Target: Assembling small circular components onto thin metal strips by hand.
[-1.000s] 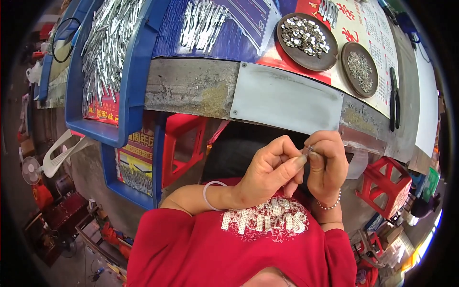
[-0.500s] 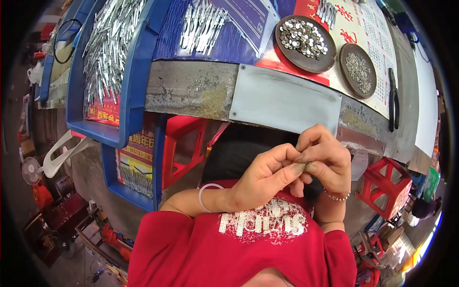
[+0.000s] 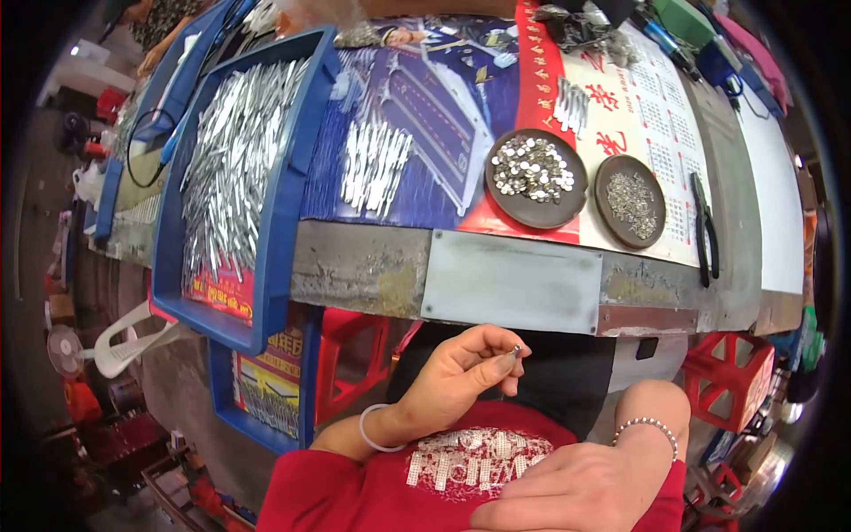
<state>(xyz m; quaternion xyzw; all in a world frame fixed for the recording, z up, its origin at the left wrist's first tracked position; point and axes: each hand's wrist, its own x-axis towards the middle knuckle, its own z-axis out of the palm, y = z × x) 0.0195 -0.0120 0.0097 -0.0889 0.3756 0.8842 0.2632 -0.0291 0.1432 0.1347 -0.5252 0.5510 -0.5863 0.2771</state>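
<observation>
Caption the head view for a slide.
Left hand pinching a tiny piece, right hand before the red shirt, two dishes of small parts on the bench.

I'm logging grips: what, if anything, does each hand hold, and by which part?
The left hand pinches a tiny silvery metal piece between thumb and forefinger, which part unclear. Right hand: palm hidden, cannot tell.

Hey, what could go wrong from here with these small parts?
The tiny silvery piece pinched in your left hand could slip and fall, since it's held clear of the worn grey table. The round brown dish of silvery discs sits close beside a smaller brown dish of tiny silvery parts, so a bump might mix them.
</observation>
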